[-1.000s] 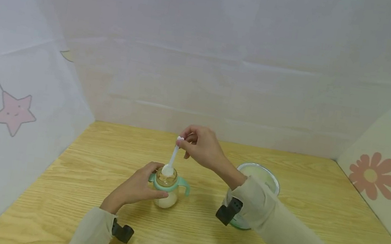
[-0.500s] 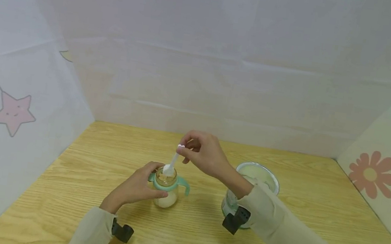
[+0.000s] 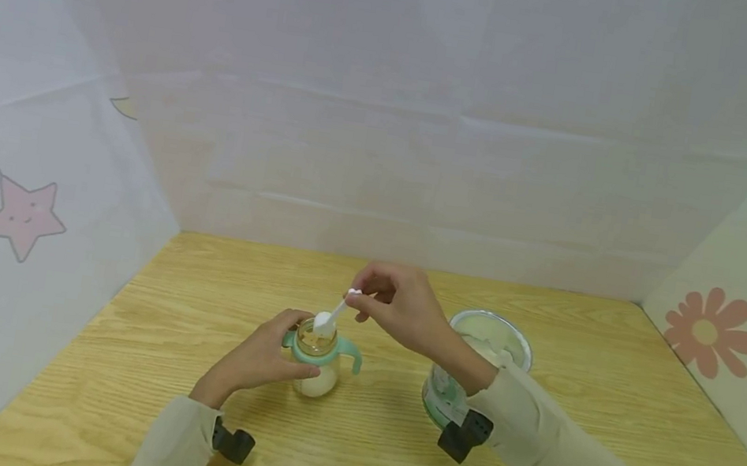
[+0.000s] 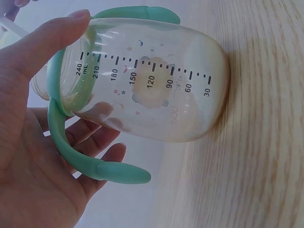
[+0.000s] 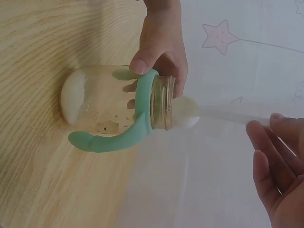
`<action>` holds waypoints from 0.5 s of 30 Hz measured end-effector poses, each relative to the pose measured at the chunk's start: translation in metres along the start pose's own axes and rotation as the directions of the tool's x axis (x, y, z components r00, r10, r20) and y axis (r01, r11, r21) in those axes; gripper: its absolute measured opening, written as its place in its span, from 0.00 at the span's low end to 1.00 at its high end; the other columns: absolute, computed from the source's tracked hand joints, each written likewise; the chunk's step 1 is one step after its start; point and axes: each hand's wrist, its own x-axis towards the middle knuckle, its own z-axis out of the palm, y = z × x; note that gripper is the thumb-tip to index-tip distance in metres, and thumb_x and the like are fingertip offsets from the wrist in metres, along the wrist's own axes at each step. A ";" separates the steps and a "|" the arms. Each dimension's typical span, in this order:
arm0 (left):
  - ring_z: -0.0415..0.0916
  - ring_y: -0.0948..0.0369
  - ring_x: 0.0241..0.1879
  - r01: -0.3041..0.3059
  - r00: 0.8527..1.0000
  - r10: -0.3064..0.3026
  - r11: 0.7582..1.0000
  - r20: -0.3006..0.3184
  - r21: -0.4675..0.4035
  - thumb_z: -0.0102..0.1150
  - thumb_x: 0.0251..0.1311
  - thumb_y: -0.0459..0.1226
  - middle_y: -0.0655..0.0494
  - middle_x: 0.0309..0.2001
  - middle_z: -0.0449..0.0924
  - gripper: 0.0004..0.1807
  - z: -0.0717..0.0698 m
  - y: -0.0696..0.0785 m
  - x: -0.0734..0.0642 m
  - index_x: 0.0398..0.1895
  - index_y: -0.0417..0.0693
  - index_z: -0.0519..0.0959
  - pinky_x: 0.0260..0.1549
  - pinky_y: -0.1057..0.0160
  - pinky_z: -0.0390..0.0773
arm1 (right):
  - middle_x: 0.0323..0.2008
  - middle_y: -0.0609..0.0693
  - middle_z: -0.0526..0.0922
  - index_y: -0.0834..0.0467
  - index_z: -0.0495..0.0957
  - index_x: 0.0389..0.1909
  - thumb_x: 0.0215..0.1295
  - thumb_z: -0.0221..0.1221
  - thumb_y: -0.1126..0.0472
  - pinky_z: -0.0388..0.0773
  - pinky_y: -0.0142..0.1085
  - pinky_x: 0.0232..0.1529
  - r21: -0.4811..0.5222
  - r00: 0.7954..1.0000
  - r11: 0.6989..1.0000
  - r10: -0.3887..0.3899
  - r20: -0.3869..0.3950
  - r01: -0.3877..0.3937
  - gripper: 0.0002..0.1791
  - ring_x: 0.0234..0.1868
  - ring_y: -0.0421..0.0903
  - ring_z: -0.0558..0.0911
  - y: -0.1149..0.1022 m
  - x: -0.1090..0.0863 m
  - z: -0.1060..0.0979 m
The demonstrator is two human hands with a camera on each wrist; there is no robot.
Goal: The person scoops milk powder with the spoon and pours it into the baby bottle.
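A clear baby bottle (image 3: 317, 382) with mint-green handles and an uncovered amber neck stands upright on the table. My left hand (image 3: 265, 353) grips it around the collar, thumb in front. In the left wrist view, pale powder (image 4: 214, 102) lies at the bottom, below a printed millilitre scale. My right hand (image 3: 402, 309) pinches the end of a white measuring scoop (image 3: 324, 325) between thumb and fingertips. The scoop's bowl (image 5: 185, 112) is right at the bottle's mouth, its handle slanting up to the right. What the bowl holds is hidden in the right wrist view.
To the right, partly behind my right forearm, stands an uncovered milk powder can (image 3: 442, 396) with a silver rim and pale powder inside. The wooden table (image 3: 343, 452) meets a pale printed backdrop (image 3: 385, 147) at its back and sides.
My right hand has moved down and to the right, so the scoop's handle leans lower while its bowl stays at the bottle's mouth. The left hand and bottle have hardly moved.
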 end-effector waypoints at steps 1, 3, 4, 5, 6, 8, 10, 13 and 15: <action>0.71 0.51 0.55 0.001 1.000 -0.001 1.000 0.000 -0.001 0.72 0.49 0.45 0.49 0.57 0.71 0.41 0.000 0.000 0.000 0.65 0.43 0.64 0.54 0.45 0.71 | 0.28 0.53 0.85 0.61 0.79 0.31 0.60 0.63 0.66 0.78 0.34 0.21 0.002 1.000 1.000 -0.004 0.004 0.004 0.02 0.22 0.42 0.83 0.000 -0.001 0.000; 0.71 0.51 0.55 0.003 1.000 -0.003 1.000 0.002 -0.001 0.72 0.49 0.45 0.49 0.57 0.71 0.41 0.000 0.000 0.000 0.65 0.43 0.64 0.54 0.45 0.72 | 0.29 0.54 0.85 0.61 0.79 0.30 0.60 0.63 0.67 0.78 0.34 0.22 0.007 1.000 1.000 -0.009 0.014 0.009 0.02 0.22 0.42 0.83 0.000 -0.002 0.001; 0.71 0.51 0.55 0.004 1.000 -0.004 1.000 0.003 0.000 0.71 0.50 0.45 0.49 0.57 0.71 0.41 0.000 0.000 0.000 0.65 0.43 0.64 0.54 0.45 0.72 | 0.29 0.54 0.85 0.61 0.79 0.30 0.60 0.63 0.67 0.78 0.33 0.22 0.011 1.000 1.000 -0.011 0.019 0.010 0.02 0.22 0.42 0.83 0.000 -0.003 0.001; 0.71 0.51 0.55 0.005 1.000 -0.005 1.000 0.004 0.001 0.71 0.50 0.45 0.49 0.57 0.71 0.41 0.000 0.000 0.000 0.65 0.43 0.64 0.54 0.45 0.72 | 0.30 0.55 0.85 0.61 0.79 0.30 0.60 0.63 0.68 0.78 0.33 0.22 0.014 1.000 1.000 -0.019 0.025 0.019 0.02 0.22 0.41 0.83 0.000 -0.004 0.001; 0.71 0.51 0.55 0.006 1.000 -0.006 1.000 0.004 0.002 0.71 0.50 0.46 0.49 0.57 0.71 0.41 0.000 0.000 0.000 0.65 0.43 0.64 0.54 0.45 0.72 | 0.30 0.55 0.85 0.61 0.79 0.29 0.60 0.63 0.68 0.78 0.33 0.22 0.013 0.999 1.000 -0.027 0.030 0.026 0.02 0.22 0.40 0.82 0.000 -0.004 0.002; 0.71 0.51 0.55 0.007 1.000 -0.007 1.000 0.005 0.004 0.71 0.50 0.46 0.49 0.58 0.71 0.41 0.000 -0.001 0.000 0.65 0.44 0.64 0.54 0.44 0.72 | 0.30 0.55 0.85 0.61 0.79 0.29 0.60 0.63 0.68 0.78 0.31 0.22 0.012 0.998 0.999 -0.039 0.040 0.039 0.02 0.22 0.40 0.82 0.001 -0.005 0.002; 0.71 0.51 0.55 0.009 1.000 -0.009 1.000 0.005 0.006 0.71 0.50 0.46 0.49 0.58 0.71 0.40 0.000 -0.001 0.000 0.65 0.44 0.64 0.54 0.44 0.72 | 0.31 0.54 0.85 0.61 0.79 0.29 0.60 0.63 0.68 0.78 0.31 0.23 0.007 0.997 0.999 -0.051 0.051 0.051 0.02 0.23 0.39 0.82 0.002 -0.005 0.003; 0.71 0.52 0.55 0.006 1.000 -0.006 1.000 0.005 0.008 0.71 0.50 0.46 0.49 0.57 0.71 0.40 -0.001 -0.001 0.000 0.65 0.45 0.65 0.53 0.45 0.72 | 0.31 0.53 0.85 0.60 0.79 0.29 0.60 0.63 0.68 0.76 0.30 0.21 -0.008 0.996 0.998 -0.065 0.066 0.065 0.02 0.23 0.38 0.82 0.003 -0.006 0.003; 0.71 0.52 0.54 0.004 1.000 -0.004 1.000 0.006 0.006 0.71 0.50 0.46 0.50 0.57 0.71 0.40 -0.001 0.000 0.000 0.64 0.45 0.65 0.53 0.45 0.72 | 0.30 0.53 0.85 0.59 0.80 0.29 0.59 0.63 0.67 0.74 0.29 0.20 -0.015 0.995 0.997 -0.073 0.072 0.074 0.02 0.22 0.35 0.80 0.004 -0.007 0.003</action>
